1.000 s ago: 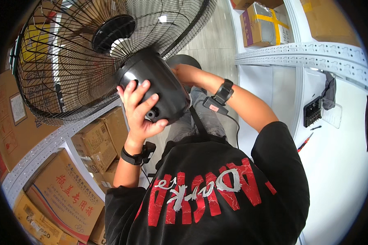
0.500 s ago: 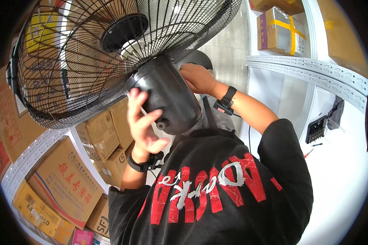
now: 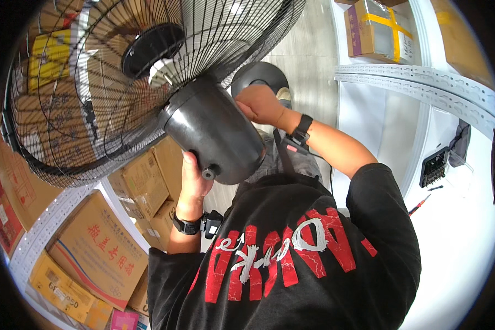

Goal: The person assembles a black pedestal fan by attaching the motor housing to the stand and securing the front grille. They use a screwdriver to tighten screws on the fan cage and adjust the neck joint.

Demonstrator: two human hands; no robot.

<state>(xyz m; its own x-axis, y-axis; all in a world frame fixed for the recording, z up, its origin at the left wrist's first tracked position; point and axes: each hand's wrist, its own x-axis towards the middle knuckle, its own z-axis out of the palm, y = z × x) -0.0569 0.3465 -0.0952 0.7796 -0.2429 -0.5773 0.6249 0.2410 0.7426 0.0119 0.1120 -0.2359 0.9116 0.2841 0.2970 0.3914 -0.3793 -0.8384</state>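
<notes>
A large black fan with a wire grille (image 3: 93, 88) and a rounded black motor housing (image 3: 214, 132) fills the upper left. My left hand (image 3: 195, 179) grips the housing's lower left edge, next to a small knob (image 3: 208, 174). My right hand (image 3: 261, 104) is closed on the fan just behind the housing, in front of the round black base (image 3: 258, 77). What its fingers hold is hidden by the housing. Both wrists wear black bands. My black shirt with red lettering (image 3: 280, 258) fills the bottom.
Cardboard boxes (image 3: 93, 247) are stacked on white perforated shelving (image 3: 38, 236) at the left. More boxes (image 3: 374, 30) sit on a white shelf rail (image 3: 418, 82) at the upper right. A black part (image 3: 434, 168) and a red-handled tool (image 3: 418, 204) lie on the white surface at the right.
The fan head has tilted and come closer. My left hand slid from spreading over the housing's back to gripping its lower edge. My right hand stayed behind the housing.
</notes>
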